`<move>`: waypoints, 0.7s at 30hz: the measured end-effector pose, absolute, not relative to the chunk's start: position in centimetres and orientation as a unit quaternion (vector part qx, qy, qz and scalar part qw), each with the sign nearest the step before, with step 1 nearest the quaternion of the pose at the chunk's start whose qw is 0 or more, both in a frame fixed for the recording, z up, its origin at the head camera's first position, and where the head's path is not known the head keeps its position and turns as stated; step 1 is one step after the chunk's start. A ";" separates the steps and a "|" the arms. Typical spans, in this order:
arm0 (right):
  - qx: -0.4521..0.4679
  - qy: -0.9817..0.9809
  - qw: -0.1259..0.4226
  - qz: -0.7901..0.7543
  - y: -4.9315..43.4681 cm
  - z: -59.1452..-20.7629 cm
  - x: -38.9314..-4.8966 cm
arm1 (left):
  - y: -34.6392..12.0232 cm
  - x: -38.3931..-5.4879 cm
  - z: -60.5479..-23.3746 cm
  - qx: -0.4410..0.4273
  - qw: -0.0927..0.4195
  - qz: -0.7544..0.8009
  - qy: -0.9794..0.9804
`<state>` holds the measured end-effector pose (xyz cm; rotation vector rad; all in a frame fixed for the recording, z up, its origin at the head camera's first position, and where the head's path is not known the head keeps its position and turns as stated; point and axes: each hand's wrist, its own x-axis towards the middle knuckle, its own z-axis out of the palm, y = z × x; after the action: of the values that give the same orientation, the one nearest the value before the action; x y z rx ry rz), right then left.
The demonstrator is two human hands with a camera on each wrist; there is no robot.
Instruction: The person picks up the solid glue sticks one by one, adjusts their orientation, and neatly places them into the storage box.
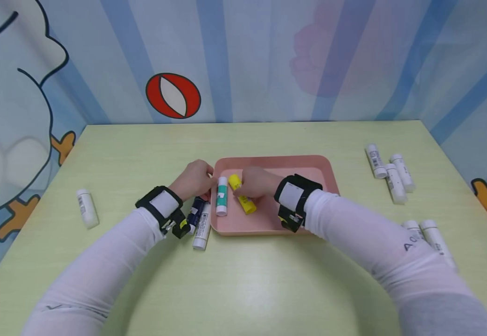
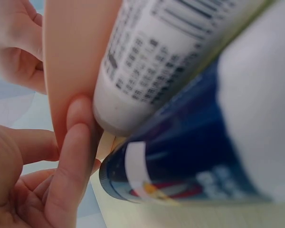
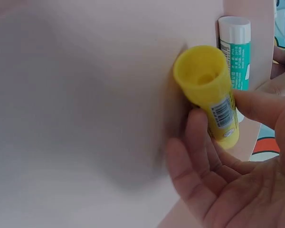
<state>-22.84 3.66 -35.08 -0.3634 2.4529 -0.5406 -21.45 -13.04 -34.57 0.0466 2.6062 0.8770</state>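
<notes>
My right hand pinches a yellow glue stick between thumb and fingers, low over the pink tray. In the right wrist view, one round end of the yellow stick faces the camera, hollow inside. A green-and-white glue stick lies in the tray along its left side. My left hand grips the tray's left wall, with fingers at the rim in the left wrist view. Just outside that wall, below this hand, lie a dark blue glue stick and a white glue stick.
One white glue stick lies alone at the table's left. Several more are at the right: a group with a white stick toward the back, and a white stick beside another near my right sleeve. A patterned backdrop borders the table.
</notes>
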 end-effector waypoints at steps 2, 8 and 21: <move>-0.144 0.921 0.292 -0.213 3.6 -35.0 -22.6 | -13.0 -21.5 -34.5 0.014 0.197 0.311 0.930; -0.149 0.919 0.285 -0.228 3.2 -34.7 -22.1 | -12.9 -21.5 -34.6 0.007 0.203 0.301 0.932; -0.161 0.918 0.288 -0.219 3.2 -34.3 -21.9 | -13.0 -21.4 -34.5 0.017 0.197 0.301 0.933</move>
<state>-21.88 3.21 -34.25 -0.4294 2.4534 -0.5843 -21.40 -13.01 -34.50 0.0473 2.6118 0.8424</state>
